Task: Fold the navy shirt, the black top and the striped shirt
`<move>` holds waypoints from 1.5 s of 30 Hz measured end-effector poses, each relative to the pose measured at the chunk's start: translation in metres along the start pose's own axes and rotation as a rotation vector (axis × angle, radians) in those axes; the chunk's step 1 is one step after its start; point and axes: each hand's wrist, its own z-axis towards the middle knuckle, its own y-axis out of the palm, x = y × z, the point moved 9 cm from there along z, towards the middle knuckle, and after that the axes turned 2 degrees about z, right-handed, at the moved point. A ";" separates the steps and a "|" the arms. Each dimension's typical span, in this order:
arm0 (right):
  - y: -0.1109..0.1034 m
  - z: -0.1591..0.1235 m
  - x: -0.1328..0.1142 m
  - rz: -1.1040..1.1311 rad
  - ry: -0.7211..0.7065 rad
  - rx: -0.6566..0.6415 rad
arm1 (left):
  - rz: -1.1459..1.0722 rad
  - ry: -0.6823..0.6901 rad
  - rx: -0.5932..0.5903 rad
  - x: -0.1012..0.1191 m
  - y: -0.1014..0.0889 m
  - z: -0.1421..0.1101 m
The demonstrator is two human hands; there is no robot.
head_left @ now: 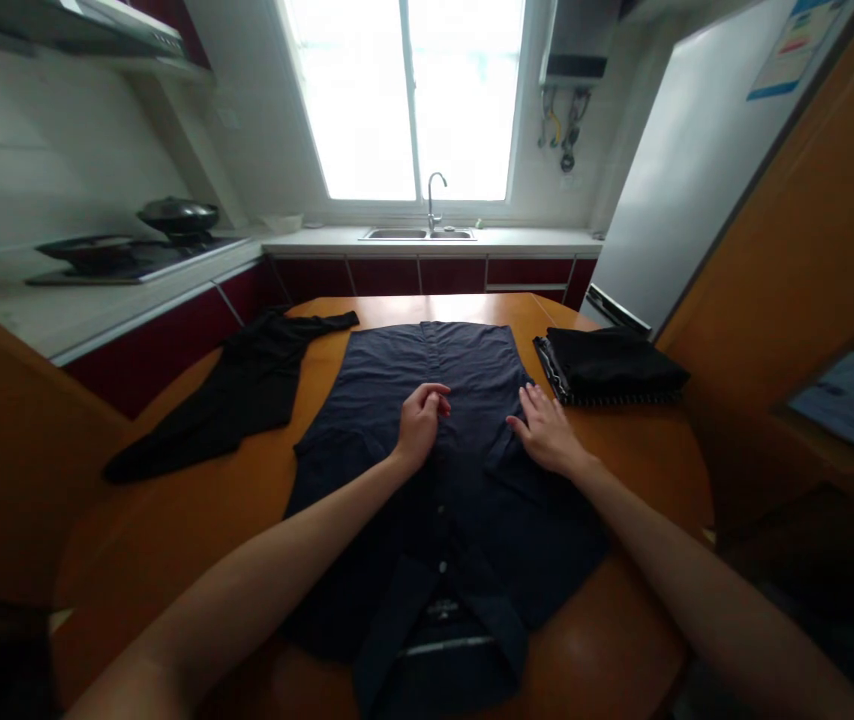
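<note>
A dark navy button-up shirt lies spread front-up on the wooden table, collar toward me. My left hand rests on the shirt's middle with fingers curled in, seemingly pinching the fabric at the placket. My right hand lies flat on the shirt's right side, fingers stretched out. Both forearms reach over the lower part of the shirt.
A black garment sprawls on the table's left. A folded dark stack sits at the right. Beyond are a counter with a sink and tap, a stove with pans at left, and a fridge at right.
</note>
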 end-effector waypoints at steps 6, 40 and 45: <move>0.019 0.003 0.003 -0.021 0.055 -0.009 | -0.328 -0.301 0.212 -0.009 -0.033 0.021; -0.012 0.025 0.067 0.580 0.128 0.054 | 0.933 0.672 -0.817 0.042 0.083 -0.078; -0.015 0.025 0.069 0.590 0.154 0.093 | 0.896 0.705 -0.820 0.039 0.084 -0.077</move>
